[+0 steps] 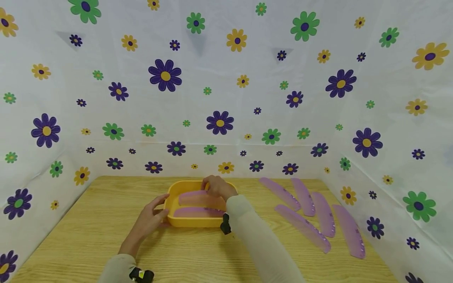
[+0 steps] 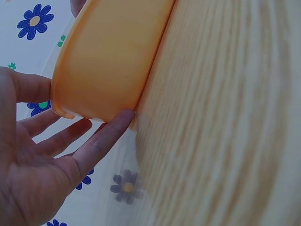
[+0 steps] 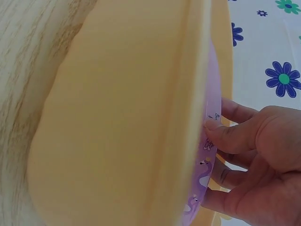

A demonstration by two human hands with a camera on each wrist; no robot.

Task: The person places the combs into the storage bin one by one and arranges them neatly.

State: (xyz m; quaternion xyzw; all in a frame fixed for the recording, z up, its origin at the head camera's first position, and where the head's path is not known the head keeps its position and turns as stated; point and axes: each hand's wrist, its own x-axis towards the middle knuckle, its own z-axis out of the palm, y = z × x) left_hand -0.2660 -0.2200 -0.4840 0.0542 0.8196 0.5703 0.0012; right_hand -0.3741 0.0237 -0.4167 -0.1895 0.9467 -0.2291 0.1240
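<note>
The right hand (image 1: 217,188) reaches into the yellow tray (image 1: 174,193), its fingers (image 3: 229,137) curled and pinching the upper purple comb (image 1: 192,197) along its edge. That comb lies with its long axis left to right across the tray, straight under those fingers; a second comb (image 1: 196,212) lies parallel, nearer the person. The left hand (image 1: 150,220) has its fingers (image 2: 106,136) spread and straight, touching the tray's left outer wall. Five more purple combs (image 1: 320,214) lie well apart to the right on the tabletop (image 1: 88,243).
</note>
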